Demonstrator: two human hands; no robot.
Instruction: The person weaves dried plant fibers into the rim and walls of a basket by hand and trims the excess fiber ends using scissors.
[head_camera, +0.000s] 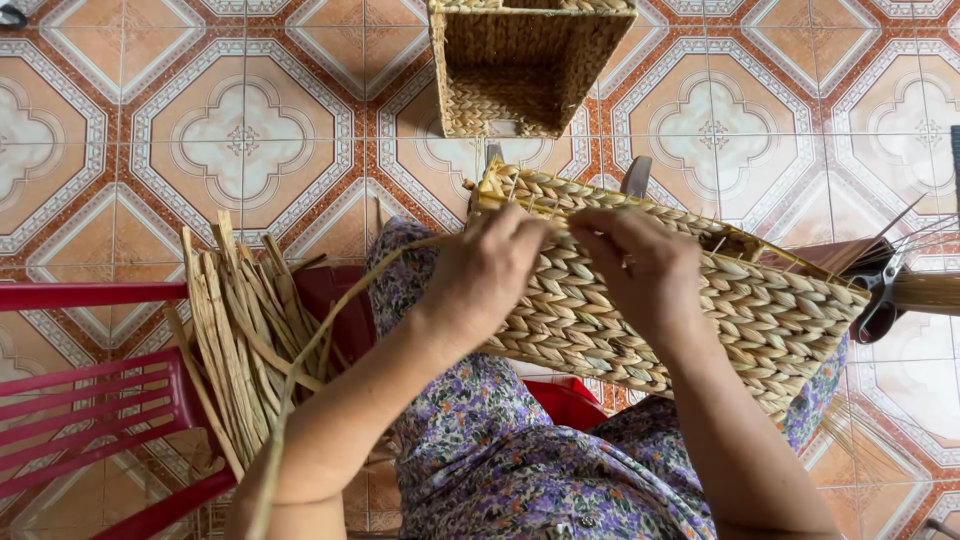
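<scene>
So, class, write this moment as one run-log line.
left hand: on basket rim, strand trailing | right hand: on rim | bundle: on red chair | second basket: on floor

Nope, no packages, labels, signs or screens anywhere in this shot, so nothing to list on that front.
</scene>
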